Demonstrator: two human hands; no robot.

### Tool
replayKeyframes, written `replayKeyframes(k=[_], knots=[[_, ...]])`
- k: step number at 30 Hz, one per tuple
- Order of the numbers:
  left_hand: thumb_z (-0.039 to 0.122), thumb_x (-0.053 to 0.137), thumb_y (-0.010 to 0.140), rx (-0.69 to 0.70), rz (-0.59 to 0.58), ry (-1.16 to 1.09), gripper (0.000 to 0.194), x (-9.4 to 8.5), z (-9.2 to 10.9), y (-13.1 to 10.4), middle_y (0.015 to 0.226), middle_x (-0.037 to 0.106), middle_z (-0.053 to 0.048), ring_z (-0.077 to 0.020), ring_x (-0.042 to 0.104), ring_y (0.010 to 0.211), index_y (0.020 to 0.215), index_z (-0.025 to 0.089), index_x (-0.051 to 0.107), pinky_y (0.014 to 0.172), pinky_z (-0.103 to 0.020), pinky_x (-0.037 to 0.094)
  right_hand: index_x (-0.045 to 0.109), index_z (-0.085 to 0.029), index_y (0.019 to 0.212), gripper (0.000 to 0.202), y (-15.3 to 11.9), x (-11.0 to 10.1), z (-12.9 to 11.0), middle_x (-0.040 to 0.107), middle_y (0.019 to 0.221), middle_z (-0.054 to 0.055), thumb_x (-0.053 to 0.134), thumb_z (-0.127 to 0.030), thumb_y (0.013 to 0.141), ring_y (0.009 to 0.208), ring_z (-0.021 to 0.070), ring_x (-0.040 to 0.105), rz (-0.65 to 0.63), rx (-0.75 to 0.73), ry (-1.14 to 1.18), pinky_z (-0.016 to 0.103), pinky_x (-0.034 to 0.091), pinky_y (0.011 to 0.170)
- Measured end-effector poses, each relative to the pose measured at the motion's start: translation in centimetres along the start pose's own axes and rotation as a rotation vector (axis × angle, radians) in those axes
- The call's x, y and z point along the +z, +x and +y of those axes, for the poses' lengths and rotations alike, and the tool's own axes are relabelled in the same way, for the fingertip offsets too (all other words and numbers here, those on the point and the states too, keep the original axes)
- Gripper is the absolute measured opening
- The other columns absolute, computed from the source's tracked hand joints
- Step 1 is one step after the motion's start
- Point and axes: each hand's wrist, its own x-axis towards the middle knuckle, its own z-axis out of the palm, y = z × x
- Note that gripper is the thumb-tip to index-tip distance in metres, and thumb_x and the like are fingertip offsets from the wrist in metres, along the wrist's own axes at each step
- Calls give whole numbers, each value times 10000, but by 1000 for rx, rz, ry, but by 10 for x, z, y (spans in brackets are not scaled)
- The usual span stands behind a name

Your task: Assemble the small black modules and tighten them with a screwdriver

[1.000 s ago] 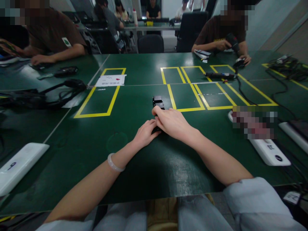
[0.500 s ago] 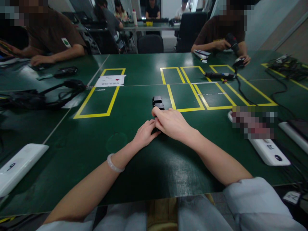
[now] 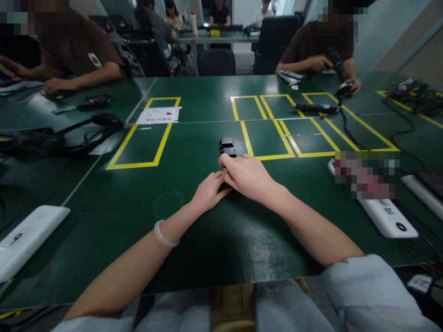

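Black blocks (image 3: 227,144) stand in a short row on the green table (image 3: 197,240), in the middle of the head view. My right hand (image 3: 247,177) lies over the near end of the row, its fingers closed around a black piece that they mostly cover. Just left of it and lower, my left hand (image 3: 209,190) has its fingertips and thumb closed on the near end of the same black piece. The two hands touch. How many blocks lie under the fingers is hidden.
Yellow tape rectangles mark the table beyond my hands. A white paper (image 3: 159,115) lies at the left one. White flat devices (image 3: 32,237) sit at both sides. Black cables (image 3: 411,99) are at the right, black gear (image 3: 62,136) at the left. People sit across the table.
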Motion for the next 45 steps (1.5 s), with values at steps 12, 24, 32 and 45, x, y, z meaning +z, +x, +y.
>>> replayKeyframes(k=[12,24,32,45], knots=[[296,579,877,20,-1,1,275,0,-1,0,1101,600,-78,-262,569,1003,1131,194,563,887,-419,505,497,-176,1051,222,1,4,4,681,772,22,306,-228,953,658,153,595,4,20,-3,281,295,632],[313,575,884,20,-3,-7,280,-2,0,1,1135,602,-86,-272,568,1033,1135,190,561,891,-429,503,511,-190,1018,217,1,4,4,681,754,24,312,-259,966,640,151,593,-3,26,-19,281,292,631],[286,574,875,25,2,-5,334,-1,-1,1,1178,587,-90,-267,566,1046,1193,191,542,914,-425,494,523,-184,1001,247,0,2,3,683,765,29,322,-325,974,675,161,611,37,17,-9,283,297,645],[295,584,882,48,3,-11,319,-2,-1,1,1179,595,-96,-276,569,1046,1178,182,546,917,-440,494,494,-179,1056,247,2,4,4,683,786,30,304,-315,977,685,151,600,8,30,16,278,304,647]])
